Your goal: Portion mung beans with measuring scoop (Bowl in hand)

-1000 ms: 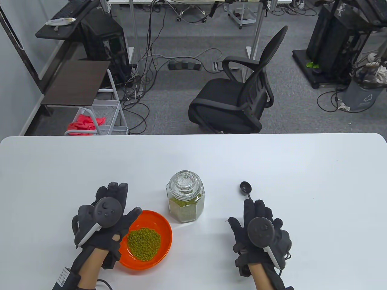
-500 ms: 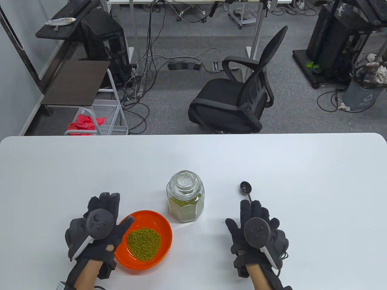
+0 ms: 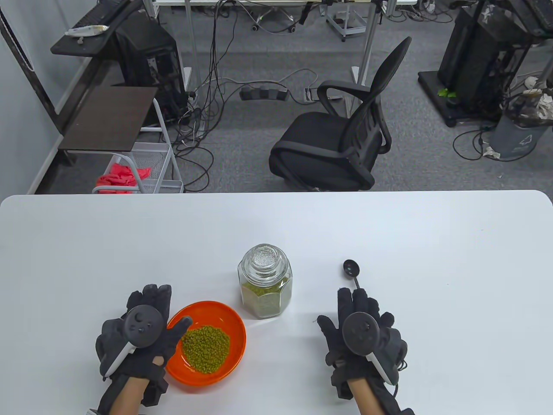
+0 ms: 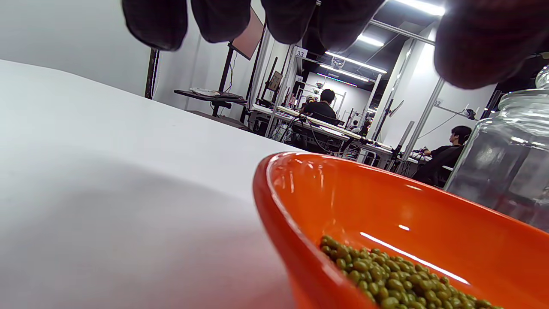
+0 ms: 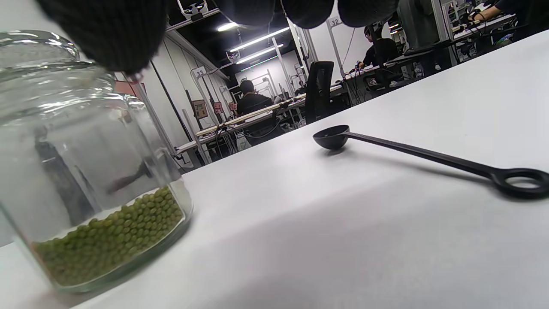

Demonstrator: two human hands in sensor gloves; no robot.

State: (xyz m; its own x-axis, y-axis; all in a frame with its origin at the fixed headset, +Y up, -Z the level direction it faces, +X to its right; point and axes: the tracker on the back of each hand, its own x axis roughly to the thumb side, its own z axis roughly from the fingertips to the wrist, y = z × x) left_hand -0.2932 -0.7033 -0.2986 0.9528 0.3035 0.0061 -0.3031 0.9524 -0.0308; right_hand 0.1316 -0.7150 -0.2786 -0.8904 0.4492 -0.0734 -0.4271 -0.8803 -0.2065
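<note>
Over last second left hand (image 3: pixel 138 335) drew back toward near edge, fingers spread, thumb over rim of orange bowl (image 3: pixel 235 322), not gripping. Right hand (image 3: pixel 363 335) slid slightly left, open, empty, above scoop (image 3: pixel 351 269) handle on counter (image 3: pixel 276 225). Beans in bowl and lidded jar (image 3: pixel 265 287). Judgement: portioning not begun or just finished.

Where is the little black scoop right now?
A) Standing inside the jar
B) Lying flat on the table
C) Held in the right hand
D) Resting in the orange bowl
B: the right wrist view shows the scoop lying flat on the white table, with the right hand above it, not gripping it.
</note>
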